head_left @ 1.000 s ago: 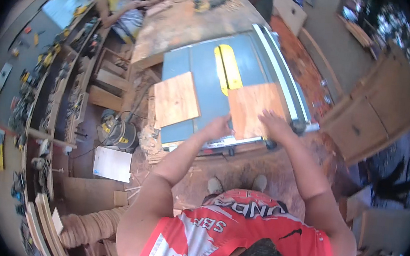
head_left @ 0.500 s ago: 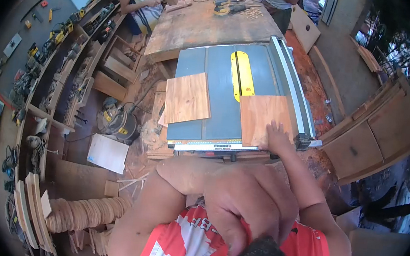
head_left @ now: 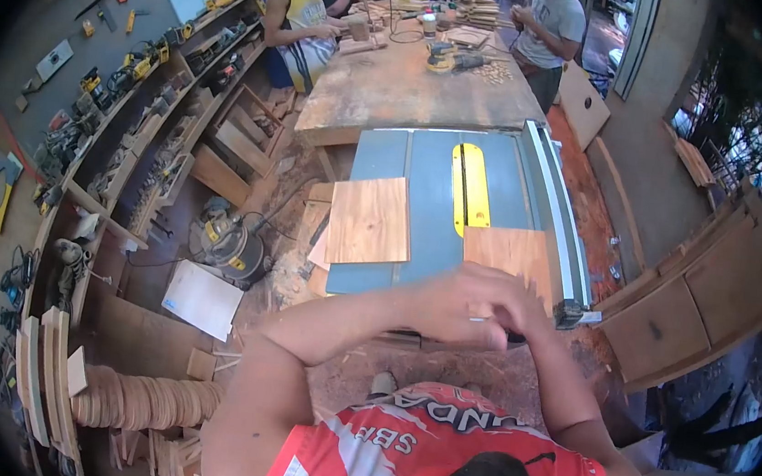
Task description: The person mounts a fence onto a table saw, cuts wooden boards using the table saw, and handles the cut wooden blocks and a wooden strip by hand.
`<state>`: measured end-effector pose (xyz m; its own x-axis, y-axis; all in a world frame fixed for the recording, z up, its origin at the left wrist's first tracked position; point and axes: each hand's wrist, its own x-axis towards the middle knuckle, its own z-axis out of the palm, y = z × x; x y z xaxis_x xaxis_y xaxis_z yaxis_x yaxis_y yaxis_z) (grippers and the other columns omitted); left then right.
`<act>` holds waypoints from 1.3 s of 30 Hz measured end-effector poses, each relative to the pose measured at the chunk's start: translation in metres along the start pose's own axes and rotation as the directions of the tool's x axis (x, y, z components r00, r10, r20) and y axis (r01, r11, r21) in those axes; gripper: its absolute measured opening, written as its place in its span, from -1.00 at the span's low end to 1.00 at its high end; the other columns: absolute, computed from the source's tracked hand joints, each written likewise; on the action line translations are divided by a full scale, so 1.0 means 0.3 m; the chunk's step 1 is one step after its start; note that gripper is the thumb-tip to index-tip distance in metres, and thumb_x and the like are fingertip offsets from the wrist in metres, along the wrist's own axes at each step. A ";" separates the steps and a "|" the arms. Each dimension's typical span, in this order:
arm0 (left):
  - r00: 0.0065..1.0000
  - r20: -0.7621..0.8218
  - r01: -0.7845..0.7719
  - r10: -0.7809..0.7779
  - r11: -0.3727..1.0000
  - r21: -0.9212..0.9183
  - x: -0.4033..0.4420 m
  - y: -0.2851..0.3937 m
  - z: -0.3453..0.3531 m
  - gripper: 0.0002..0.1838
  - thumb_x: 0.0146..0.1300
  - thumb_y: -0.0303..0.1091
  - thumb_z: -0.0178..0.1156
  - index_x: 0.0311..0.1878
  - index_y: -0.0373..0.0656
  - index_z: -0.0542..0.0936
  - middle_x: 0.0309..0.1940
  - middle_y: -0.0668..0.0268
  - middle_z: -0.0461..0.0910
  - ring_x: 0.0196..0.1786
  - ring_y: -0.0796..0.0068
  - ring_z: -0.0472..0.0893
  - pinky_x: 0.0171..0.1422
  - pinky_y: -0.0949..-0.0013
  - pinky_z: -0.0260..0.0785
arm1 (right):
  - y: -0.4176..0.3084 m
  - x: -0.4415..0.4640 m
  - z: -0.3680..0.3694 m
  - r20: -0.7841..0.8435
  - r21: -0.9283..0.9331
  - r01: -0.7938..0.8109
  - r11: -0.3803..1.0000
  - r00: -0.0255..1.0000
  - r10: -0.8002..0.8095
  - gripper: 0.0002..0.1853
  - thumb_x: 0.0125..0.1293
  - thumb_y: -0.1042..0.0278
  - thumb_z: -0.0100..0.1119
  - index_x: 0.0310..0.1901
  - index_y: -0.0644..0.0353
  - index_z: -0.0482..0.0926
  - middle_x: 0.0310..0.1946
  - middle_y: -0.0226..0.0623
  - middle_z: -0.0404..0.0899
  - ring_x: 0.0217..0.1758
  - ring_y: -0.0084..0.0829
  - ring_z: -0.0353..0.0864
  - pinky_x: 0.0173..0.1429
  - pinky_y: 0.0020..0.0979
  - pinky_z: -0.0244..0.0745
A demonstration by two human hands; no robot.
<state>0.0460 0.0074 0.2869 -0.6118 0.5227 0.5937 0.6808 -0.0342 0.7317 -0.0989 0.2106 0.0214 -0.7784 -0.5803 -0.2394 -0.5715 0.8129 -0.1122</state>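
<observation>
My left hand (head_left: 459, 308) and my right hand (head_left: 521, 308) meet above the front edge of the table saw (head_left: 433, 174). The left one is curled, with a small pale bit at its fingers too blurred to name. Motion and overlap hide the right hand's fingers. Partly behind the hands, a square wooden board (head_left: 513, 249) lies against the metal fence (head_left: 559, 218). A second wooden board (head_left: 370, 220) rests on the left of the saw top. Between and beyond them is the yellow blade insert (head_left: 471, 187).
A wooden workbench (head_left: 368, 90) adjoins the saw's far side, with a sander (head_left: 451, 59) on it. People stand around it. A shop vacuum (head_left: 231, 247) is on the floor at left, near tool shelves (head_left: 152, 92). Large panels (head_left: 697, 287) lean at right.
My right hand has come off the board by the fence and drawn back. My left arm has swung up and across, bringing both hands together. The view has tilted upward.
</observation>
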 end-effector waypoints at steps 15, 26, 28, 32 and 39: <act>0.841 -0.115 0.452 -0.529 0.570 0.686 -0.564 -0.848 0.035 -0.09 0.29 0.08 0.22 0.50 -0.27 0.09 0.50 -0.12 0.06 0.56 -0.06 0.04 0.62 0.00 -0.17 | -0.072 -0.057 -0.140 0.091 0.062 -0.095 0.994 0.992 0.089 0.07 -0.04 -0.11 0.52 0.41 0.19 0.14 0.55 -0.01 -0.07 0.60 0.16 -0.13 0.48 0.30 0.00; 0.793 -0.103 0.460 -0.601 0.480 0.747 -0.478 -0.826 0.056 0.02 0.14 0.00 0.36 0.51 -0.30 0.07 0.51 -0.06 0.09 0.58 0.05 0.04 0.62 0.00 -0.22 | -0.045 -0.070 -0.115 0.030 0.134 -0.080 0.988 0.997 0.076 0.02 0.03 0.01 0.51 0.43 0.20 0.13 0.56 -0.05 -0.08 0.60 0.13 -0.13 0.49 0.31 -0.02; 0.787 -0.108 0.474 -0.608 0.483 0.736 -0.465 -0.835 0.064 0.03 0.13 -0.01 0.37 0.52 -0.30 0.06 0.51 -0.06 0.08 0.58 0.07 0.04 0.62 0.00 -0.23 | -0.040 -0.056 -0.117 0.030 0.140 -0.084 0.987 0.996 0.081 0.02 0.03 0.00 0.51 0.43 0.20 0.14 0.56 -0.05 -0.08 0.60 0.13 -0.13 0.49 0.31 -0.02; 0.764 -0.172 0.524 -0.621 0.443 0.727 -0.450 -0.830 0.060 0.03 0.13 -0.01 0.37 0.51 -0.31 0.07 0.52 -0.06 0.07 0.59 0.09 0.03 0.62 0.03 -0.22 | -0.039 -0.042 -0.125 0.010 0.148 -0.073 0.986 0.997 0.072 0.02 0.01 -0.03 0.51 0.42 0.20 0.16 0.55 -0.04 -0.07 0.60 0.13 -0.13 0.50 0.31 -0.05; 0.760 -0.159 0.514 -0.630 0.433 0.740 -0.439 -0.826 0.056 0.00 0.17 0.00 0.34 0.51 -0.32 0.08 0.52 -0.04 0.07 0.60 0.14 0.01 0.63 0.07 -0.23 | -0.039 -0.036 -0.126 0.007 0.120 -0.059 0.991 0.998 0.058 0.06 -0.03 -0.08 0.52 0.43 0.19 0.16 0.53 -0.02 0.00 0.60 0.11 -0.11 0.53 0.26 -0.08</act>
<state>-0.0352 -0.0386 0.0216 -0.9579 0.2836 0.0438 0.2789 0.8844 0.3742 -0.0936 0.2054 0.0617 -0.8084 -0.5317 -0.2527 -0.4896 0.8456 -0.2129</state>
